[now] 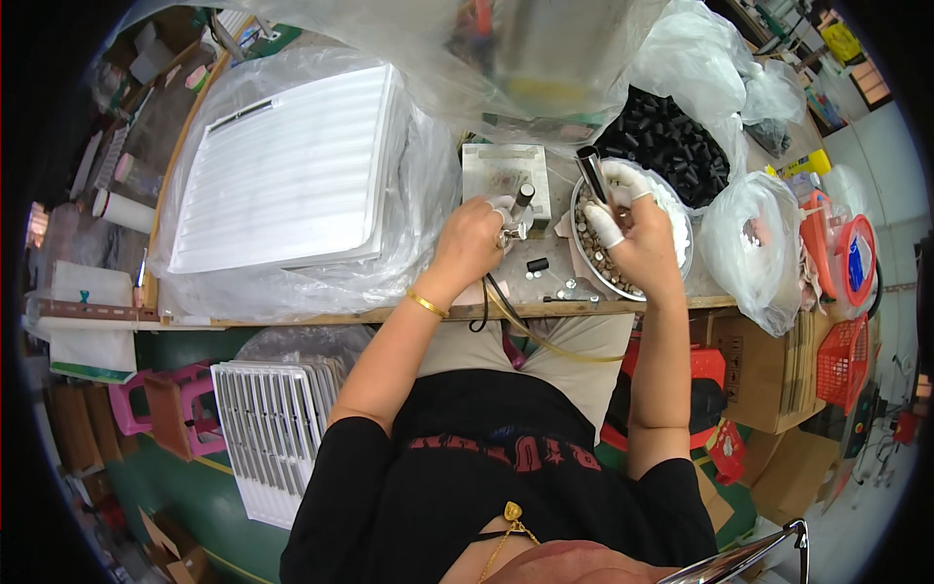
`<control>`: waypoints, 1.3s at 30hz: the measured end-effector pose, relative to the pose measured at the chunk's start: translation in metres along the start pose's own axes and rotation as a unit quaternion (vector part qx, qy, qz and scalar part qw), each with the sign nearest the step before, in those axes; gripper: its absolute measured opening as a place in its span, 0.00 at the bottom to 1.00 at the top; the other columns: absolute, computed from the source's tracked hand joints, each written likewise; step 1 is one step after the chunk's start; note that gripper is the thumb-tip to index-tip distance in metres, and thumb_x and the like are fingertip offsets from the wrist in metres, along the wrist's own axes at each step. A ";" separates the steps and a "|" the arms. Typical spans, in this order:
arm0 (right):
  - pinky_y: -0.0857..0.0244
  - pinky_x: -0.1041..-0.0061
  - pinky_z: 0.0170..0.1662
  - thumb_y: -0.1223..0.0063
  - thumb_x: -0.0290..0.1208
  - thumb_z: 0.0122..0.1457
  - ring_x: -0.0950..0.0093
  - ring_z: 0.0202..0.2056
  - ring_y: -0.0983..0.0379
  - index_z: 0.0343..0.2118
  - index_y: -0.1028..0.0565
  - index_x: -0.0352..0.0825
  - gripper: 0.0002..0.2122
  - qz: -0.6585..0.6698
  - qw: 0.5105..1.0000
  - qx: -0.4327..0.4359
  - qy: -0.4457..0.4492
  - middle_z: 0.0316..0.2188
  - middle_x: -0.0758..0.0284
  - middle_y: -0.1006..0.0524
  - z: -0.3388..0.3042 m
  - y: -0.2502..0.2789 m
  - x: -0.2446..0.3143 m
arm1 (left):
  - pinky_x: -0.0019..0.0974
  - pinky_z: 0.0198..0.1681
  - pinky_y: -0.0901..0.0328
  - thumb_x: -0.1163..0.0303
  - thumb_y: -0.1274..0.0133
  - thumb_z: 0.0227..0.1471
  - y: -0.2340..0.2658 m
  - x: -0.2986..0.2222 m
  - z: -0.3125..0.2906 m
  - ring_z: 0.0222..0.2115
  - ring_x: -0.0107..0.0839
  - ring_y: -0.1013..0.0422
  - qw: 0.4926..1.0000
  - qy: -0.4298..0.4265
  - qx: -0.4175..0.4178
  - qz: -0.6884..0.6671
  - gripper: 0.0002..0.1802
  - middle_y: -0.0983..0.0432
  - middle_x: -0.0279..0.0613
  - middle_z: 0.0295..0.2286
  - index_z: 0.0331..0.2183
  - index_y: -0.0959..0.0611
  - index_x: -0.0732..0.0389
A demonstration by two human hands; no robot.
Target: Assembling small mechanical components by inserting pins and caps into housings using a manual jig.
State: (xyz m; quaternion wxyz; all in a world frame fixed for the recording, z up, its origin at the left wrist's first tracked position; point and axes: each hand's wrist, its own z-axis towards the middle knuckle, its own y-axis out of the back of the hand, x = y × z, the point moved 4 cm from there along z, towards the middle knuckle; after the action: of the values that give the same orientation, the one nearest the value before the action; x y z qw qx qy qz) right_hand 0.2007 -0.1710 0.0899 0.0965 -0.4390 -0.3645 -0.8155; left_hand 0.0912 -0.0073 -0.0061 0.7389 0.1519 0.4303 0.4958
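My right hand (637, 229), with white covers on its fingertips, grips a shiny dark metal tube (592, 175). The tube is held tilted above a round white bowl (689, 255) of small brownish metal pieces (592, 238). My left hand (472, 238) has its fingers curled around a small silver metal fitting (512, 234) at a box-like block (504, 167). Right by those fingers stands a short black cylinder with a pale top (525, 194). A loose black cap (537, 264) lies on the bench between my hands.
At left, a stack of white ridged trays (292, 175) on plastic wrap bears one dark tube (241, 115). A heap of black caps (666, 146) lies behind the bowl. Plastic bags (754, 248) crowd the right. A tray of silver tubes (272, 428) stands below the bench edge.
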 end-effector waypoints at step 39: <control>0.34 0.65 0.34 0.38 0.42 0.47 0.59 0.29 0.26 0.41 0.24 0.33 0.21 -0.154 0.985 0.073 -0.005 0.31 0.54 0.24 0.032 -0.053 -0.019 | 0.46 0.30 0.36 0.67 0.37 0.37 -0.010 0.018 0.017 0.27 0.46 0.32 0.995 0.069 0.013 0.071 0.12 0.29 0.44 0.23 0.23 0.22 0.62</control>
State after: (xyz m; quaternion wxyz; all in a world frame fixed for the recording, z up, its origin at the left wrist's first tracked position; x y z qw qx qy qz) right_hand 0.2071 -0.1145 0.0592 -0.0003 -0.3734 -0.4866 -0.7898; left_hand 0.1136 0.0073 -0.0118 0.6686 0.1575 0.4747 0.5503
